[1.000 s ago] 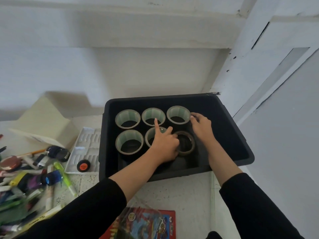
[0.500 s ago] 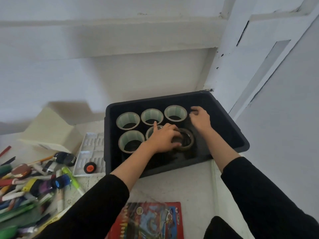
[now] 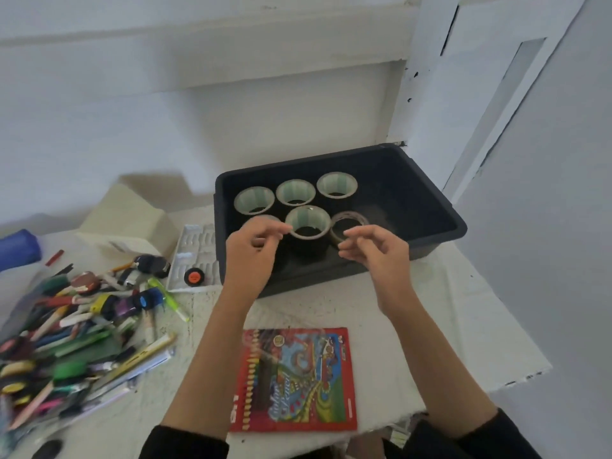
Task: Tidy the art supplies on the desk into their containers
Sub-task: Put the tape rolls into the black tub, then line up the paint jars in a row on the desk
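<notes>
A black plastic bin (image 3: 427, 197) stands at the back of the desk. Inside it stand several tape rolls (image 3: 308, 221) in two rows; a flatter clear roll (image 3: 348, 222) lies at the right of the front row. My left hand (image 3: 253, 251) hovers over the bin's front left, fingers loosely curled, holding nothing, and hides part of a roll. My right hand (image 3: 376, 251) hovers over the bin's front edge, fingers apart and empty. A heap of pens, markers and pencils (image 3: 66, 329) covers the desk's left side.
A red coloured-pencil pack (image 3: 293, 379) lies on the desk near me. A white paint palette (image 3: 195, 256) with a small black-and-orange cap (image 3: 193, 277) sits left of the bin. A cream box (image 3: 127, 213) and a blue object (image 3: 16, 248) are at the far left. The desk edge runs on the right.
Both hands have come back out of the bin toward me, letting go of the tape rolls. The camera has tilted down, showing more of the desk.
</notes>
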A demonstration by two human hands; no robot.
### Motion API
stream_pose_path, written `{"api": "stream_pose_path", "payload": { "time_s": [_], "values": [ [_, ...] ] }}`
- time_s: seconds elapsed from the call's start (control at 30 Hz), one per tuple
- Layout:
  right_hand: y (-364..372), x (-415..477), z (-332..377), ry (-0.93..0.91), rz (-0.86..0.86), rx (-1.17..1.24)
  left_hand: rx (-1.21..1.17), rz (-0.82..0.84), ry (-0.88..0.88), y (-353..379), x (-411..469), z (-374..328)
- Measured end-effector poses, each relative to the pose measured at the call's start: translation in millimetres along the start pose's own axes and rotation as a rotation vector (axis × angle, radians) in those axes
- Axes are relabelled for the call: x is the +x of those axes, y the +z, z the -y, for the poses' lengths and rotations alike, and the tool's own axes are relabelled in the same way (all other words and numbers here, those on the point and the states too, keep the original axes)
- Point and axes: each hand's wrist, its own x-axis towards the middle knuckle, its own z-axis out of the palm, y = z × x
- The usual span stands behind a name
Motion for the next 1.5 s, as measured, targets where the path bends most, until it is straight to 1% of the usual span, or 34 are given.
{"api": "stream_pose_path", "payload": {
  "time_s": [0.1,0.17,0.27,0.33,0.4,0.47,0.53,0.6,0.63,0.73,0.83,0.97,1.03,1.1,1.2,1.3,1.4,1.5],
  "values": [
    [13.9,-23.9,-8.3,0.022,0.092,-0.005,0.073,0.013,0.071,-19.6,-30.0,1.5],
    [29.3,-37.7,-12.1,0.028,0.157,0.006,0.105,-0.015,0.046,-37.9,-46.4,2.3],
    [58.9,-55.5,-14.4,0.058,0.279,0.034,0.16,-0.108,0.004,-70.7,-70.3,3.9],
    [75.3,-61.1,-14.4,0.066,0.324,0.031,0.177,-0.139,-0.026,-87.7,-80.9,5.3],
    [99.4,-71.0,-13.0,0.092,0.391,-0.019,0.199,-0.182,-0.056,-111.7,-95.4,6.1],
    [125.0,-82.9,-14.5,0.147,0.493,-0.102,0.273,-0.205,-0.086,-137.6,-108.7,10.3],
    [151.9,-97.3,-18.7,0.19,0.616,-0.194,0.448,-0.183,-0.165,-165.6,-119.8,22.4],
    [179.4,-113.6,-26.1,0.204,0.697,-0.263,0.674,-0.187,-0.305,-197.4,-130.4,41.3],
    [192.3,-121.2,-29.9,0.211,0.72,-0.283,0.753,-0.215,-0.372,-213.7,-135.2,50.2],
    [230.4,-141.8,-37.4,0.22,0.761,-0.309,0.888,-0.313,-0.527,-262.6,-145.8,74.7],
    [265.1,-159.2,-41.5,0.221,0.745,-0.314,0.945,-0.266,-0.643,-308.3,-149.7,98.8],
    [304.5,-181.1,-47.9,0.239,0.656,-0.314,0.909,-0.104,-0.71,-351.0,-149.4,127.3],
    [319.0,-191.2,-51.9,0.25,0.61,-0.285,0.902,-0.043,-0.711,-358.2,-150.3,137.4],
    [329.7,-199.9,-54.8,0.248,0.555,-0.268,0.905,-0.027,-0.664,-360.7,-152.1,142.5],
    [339.7,-211.3,-57.8,0.242,0.476,-0.249,0.84,-0.055,-0.585,-364.1,-153.0,146.9],
    [348.5,-222.2,-58.6,0.23,0.408,-0.215,0.797,-0.152,-0.513,-372.2,-154.0,148.7],
    [355.6,-231.3,-56.1,0.204,0.357,-0.182,0.693,-0.242,-0.507,-384.2,-157.1,137.0],
    [361.5,-238.4,-51.7,0.173,0.339,-0.165,0.513,-0.36,-0.542,-401.1,-162.2,118.4]
  ]
}}
